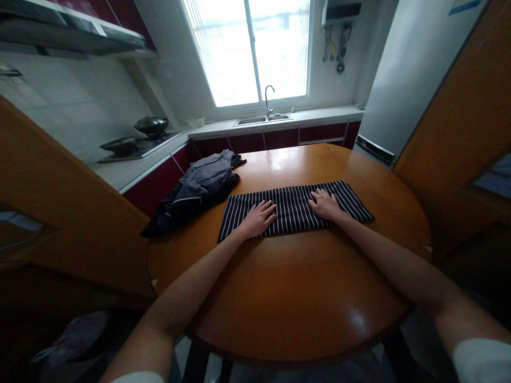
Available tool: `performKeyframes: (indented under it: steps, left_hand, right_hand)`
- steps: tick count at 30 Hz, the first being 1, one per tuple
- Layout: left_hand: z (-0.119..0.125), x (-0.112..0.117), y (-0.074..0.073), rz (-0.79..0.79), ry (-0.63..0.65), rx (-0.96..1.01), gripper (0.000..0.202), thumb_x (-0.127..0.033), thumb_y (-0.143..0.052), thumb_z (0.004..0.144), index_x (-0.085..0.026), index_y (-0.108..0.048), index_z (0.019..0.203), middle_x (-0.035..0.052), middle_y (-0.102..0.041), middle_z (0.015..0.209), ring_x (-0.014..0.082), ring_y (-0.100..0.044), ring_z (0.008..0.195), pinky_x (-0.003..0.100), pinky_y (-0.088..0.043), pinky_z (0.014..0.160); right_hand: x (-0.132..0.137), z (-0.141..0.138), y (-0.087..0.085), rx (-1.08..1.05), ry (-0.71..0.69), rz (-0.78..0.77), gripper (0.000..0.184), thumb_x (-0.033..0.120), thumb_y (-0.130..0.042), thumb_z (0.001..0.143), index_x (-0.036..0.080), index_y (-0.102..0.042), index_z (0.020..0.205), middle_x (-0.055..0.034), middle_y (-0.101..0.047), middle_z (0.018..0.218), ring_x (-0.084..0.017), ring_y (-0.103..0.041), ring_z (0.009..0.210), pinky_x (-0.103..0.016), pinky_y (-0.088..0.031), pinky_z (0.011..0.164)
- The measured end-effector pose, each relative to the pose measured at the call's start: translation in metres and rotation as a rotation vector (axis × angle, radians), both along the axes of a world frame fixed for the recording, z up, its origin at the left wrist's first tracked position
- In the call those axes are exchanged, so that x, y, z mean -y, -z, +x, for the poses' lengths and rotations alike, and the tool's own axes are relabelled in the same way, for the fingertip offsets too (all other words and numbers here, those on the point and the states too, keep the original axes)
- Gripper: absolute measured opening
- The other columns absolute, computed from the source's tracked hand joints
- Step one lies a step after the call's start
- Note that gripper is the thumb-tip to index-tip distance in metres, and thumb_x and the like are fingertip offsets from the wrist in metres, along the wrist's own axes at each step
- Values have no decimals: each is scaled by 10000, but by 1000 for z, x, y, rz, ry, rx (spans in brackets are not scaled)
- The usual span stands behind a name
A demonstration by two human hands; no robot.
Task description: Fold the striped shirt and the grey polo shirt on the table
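Observation:
A black cloth with white stripes point(293, 205) lies folded into a long flat rectangle across the wooden table point(303, 292). My left hand point(258, 218) rests palm down on its left part, fingers spread. On its right part lies my right hand point(324, 205), also flat with the fingers apart. Between the two hands the stripes run roughly front to back. Neither hand grips anything. The cloth's kind cannot be made out from its folded shape.
A heap of grey and black clothes point(203, 178) lies at the table's left edge. Beyond the table are a sink point(251, 121) with a faucet point(268, 101), and a stove with a covered wok point(151, 125). A fridge point(419, 69) stands at the right.

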State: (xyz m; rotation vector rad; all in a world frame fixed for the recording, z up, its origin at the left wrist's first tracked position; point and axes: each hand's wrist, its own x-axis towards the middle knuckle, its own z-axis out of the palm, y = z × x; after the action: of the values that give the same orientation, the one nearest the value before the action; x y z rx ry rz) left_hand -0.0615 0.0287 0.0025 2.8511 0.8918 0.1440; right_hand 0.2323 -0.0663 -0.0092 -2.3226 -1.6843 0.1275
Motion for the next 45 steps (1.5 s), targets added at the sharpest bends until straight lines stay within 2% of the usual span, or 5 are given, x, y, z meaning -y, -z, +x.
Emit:
performKeyframes:
  steps: [22,32,37,42,45]
  left_hand:
    - [-1,-1,1,-2,6,19,605,-568,-231,1051,-274,-361,1563,44,-235,1662,280,-150,1547,505,-139,1242]
    - [-5,-8,-2,-30,-15,30,596,-523,-173,1062,-260,-349,1567,47,-260,1654,255,-160,1546,492,-168,1240]
    - [-28,-30,-8,22,-164,-33,598,-518,-224,1050,-251,-327,1575,72,-222,1663,328,-167,1539,604,-191,1207]
    - [-34,-36,-16,39,-290,-28,608,-492,-272,1047,-184,-342,1566,128,-285,1636,350,-222,1521,606,-201,1204]
    - [-18,-18,-19,76,-191,70,581,-461,-266,1056,-175,-364,1552,118,-334,1619,303,-253,1517,525,-216,1227]
  right_hand:
    - [-2,4,3,-27,8,12,600,480,-344,1009,162,-461,1504,-162,-313,1636,-307,-234,1524,-591,-165,1205]
    - [-6,70,5,-8,184,2,607,446,-296,1020,122,-443,1512,-173,-310,1634,-300,-222,1527,-599,-145,1209]
    - [1,91,6,-45,246,33,587,448,-320,1015,147,-470,1496,-171,-298,1640,-325,-239,1518,-638,-181,1185]
    - [2,60,-7,0,248,87,572,430,-325,1027,105,-489,1468,-209,-310,1625,-346,-216,1523,-711,-76,1168]
    - [1,11,-17,18,33,154,524,375,-341,1029,143,-484,1476,-162,-332,1626,-300,-225,1527,-652,-92,1199]
